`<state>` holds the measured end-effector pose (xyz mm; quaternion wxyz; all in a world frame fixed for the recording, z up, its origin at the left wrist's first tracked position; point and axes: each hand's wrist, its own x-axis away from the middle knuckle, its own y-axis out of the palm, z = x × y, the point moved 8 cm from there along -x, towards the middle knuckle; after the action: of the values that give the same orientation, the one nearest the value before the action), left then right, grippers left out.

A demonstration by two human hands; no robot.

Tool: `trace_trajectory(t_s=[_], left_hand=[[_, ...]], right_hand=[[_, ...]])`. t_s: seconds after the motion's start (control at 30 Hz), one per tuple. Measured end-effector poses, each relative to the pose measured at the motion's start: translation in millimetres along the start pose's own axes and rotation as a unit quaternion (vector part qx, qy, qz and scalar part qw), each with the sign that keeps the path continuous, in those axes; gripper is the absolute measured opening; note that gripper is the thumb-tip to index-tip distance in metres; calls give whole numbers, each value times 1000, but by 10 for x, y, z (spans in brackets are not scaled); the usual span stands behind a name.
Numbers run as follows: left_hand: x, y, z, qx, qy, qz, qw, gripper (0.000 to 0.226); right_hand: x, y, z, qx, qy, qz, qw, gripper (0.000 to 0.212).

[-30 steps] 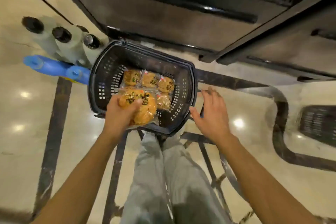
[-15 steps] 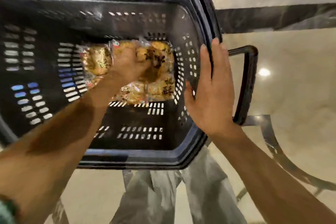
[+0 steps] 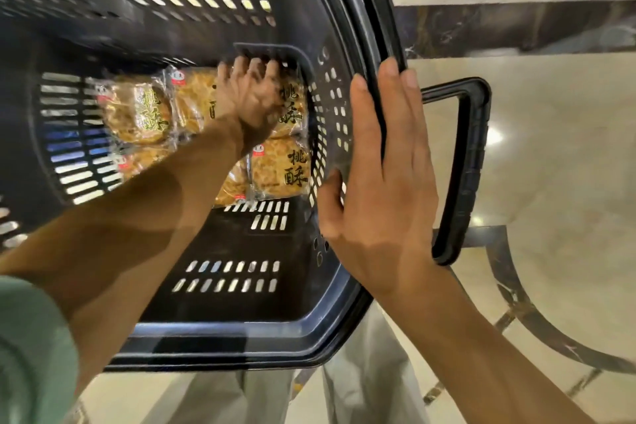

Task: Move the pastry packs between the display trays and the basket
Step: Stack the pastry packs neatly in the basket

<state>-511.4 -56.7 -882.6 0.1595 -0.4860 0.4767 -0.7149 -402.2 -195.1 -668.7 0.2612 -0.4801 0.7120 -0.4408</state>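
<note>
Now left hand (image 3: 253,96) deeper in the basket (image 3: 347,327), fingers spread flat on pastry packs (image 3: 137,112); right hand (image 3: 378,182) unmoved, flat.

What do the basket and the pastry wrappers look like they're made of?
The basket looks like moulded black plastic, matte with a slight sheen, its walls pierced by slots. The pastry packs seem wrapped in clear glossy film: the pastry shows through and the surface glints.

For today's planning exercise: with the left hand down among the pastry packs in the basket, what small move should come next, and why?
Probably lift the left hand out of the basket. Its fingers lie spread on the pastry packs, which rest on the floor of the basket, while the right hand steadies the rim.
</note>
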Motion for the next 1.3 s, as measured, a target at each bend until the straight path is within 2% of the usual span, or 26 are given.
trace_trajectory(t_s=[0.1,0.3,0.5,0.63,0.77,0.9,0.97,1.03,1.07,1.17,1.3], left_hand=[[270,204,39,4,2,-51,999,86],[223,431,11,76,75,-35,994,88],[102,475,-89,43,123,-44,991,99],[102,469,-76,3,94,-38,995,96],[509,155,140,41,21,-11,999,86],[1369,-592,241,82,12,0,997,97],[1916,-1199,220,93,18,28,995,89],[2314,-1689,183,90,12,24,996,80],[2556,-2057,181,86,18,30,996,77],[3219,-3233,375,104,58,108,987,70],[3939,-4673,972,186,125,214,951,70]], right_hand=[[-3,17,-8,5,7,-12,1000,75],[-12,30,-16,24,3,-16,1000,83],[6,43,-16,41,0,-27,999,85],[23,32,-18,35,-4,-18,999,86],[24,86,-13,74,-8,-37,997,84],[17,-8,-69,78,0,-149,986,84],[42,-379,-206,54,18,-209,976,79],[91,-792,-327,41,43,-244,968,74],[119,-1171,-475,49,40,-240,969,72],[278,-2446,-876,62,31,-189,980,66],[543,-4145,-1181,32,31,-99,994,61]])
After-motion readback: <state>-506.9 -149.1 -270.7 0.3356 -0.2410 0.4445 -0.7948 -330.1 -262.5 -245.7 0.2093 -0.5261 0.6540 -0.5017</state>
